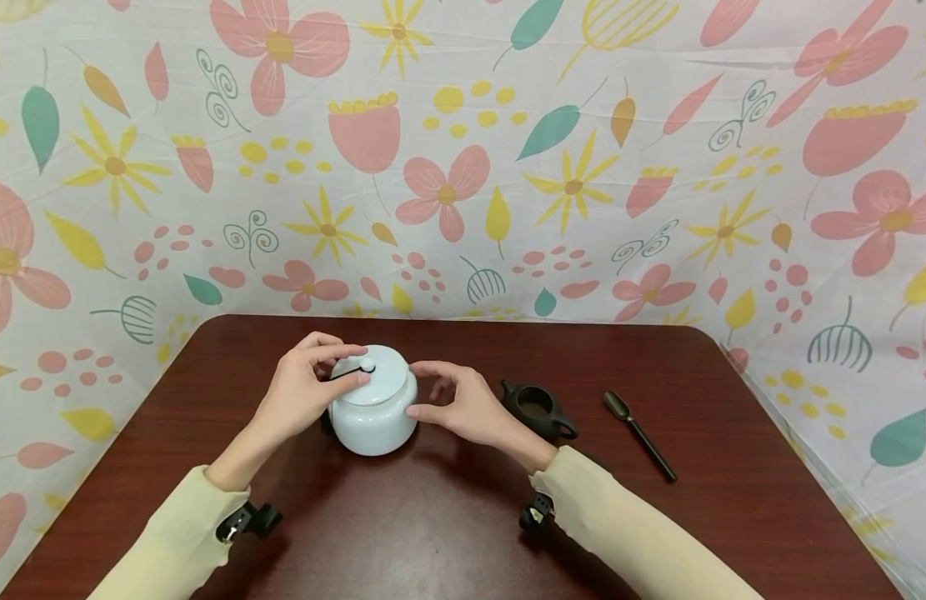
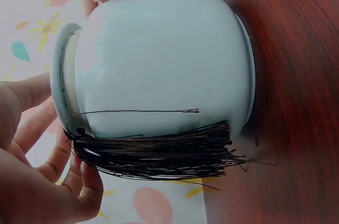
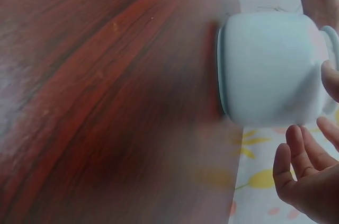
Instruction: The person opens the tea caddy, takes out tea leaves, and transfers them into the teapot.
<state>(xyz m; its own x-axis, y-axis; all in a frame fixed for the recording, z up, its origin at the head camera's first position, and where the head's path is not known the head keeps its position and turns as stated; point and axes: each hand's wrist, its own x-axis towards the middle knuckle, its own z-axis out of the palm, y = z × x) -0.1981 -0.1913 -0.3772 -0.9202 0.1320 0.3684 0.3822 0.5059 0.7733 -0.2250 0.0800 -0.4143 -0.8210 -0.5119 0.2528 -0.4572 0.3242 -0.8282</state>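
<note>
A white ceramic jar stands on the table, its lid topped by a small round knob. My left hand grips the lid from the left, thumb and forefinger on either side of the knob. From the lid a black tassel hangs down the jar's left side, with a dark cord running across the top. On the opposite side my right hand holds the jar's upper body between thumb and forefinger. Its other fingers are curled, partly hidden in the head view.
To the right of my right hand sits a small dark teapot with an open top, spout and handle. Farther right lies a dark spoon. The brown table ends at a flowered cloth behind.
</note>
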